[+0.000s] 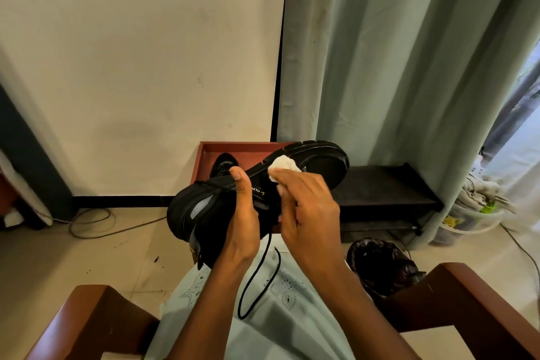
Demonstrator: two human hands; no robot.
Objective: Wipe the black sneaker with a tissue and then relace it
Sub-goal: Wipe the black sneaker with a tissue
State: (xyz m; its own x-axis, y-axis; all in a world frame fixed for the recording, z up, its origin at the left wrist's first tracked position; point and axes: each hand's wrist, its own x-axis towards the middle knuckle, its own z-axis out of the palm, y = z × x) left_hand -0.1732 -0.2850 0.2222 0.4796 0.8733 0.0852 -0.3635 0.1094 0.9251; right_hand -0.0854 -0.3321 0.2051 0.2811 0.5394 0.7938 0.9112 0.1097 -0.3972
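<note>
Right in front of the wall, down on the floor, there's a reddish-brown box [204,161] with a second dark shoe [223,164] sitting in it. The raised black sneaker [201,207] blocks most of that box. To the right is a low black shoe rack [380,187], half tucked under a pale green curtain [394,67]. Nearer the person's chair [482,301] stands a small bin [380,263] lined with a black bag; can't tell what's inside. Further right, a white bucket [473,219] has crumpled cloths [479,190] piled on top. A grey cable [93,222] loops over the tiles on the left.

The sneaker itself is up in the air over the person's lap, lying on its side with the chunky sole facing away. The left hand [244,222] grips it around the middle, thumb stuck straight up along the side. The right hand [306,207] has its fingers [292,177] pressed together, pinching a balled-up white tissue [285,166] against the sneaker's edge near the sole. A loose black lace [257,286] dangles from the sneaker and curls on the lap.
</note>
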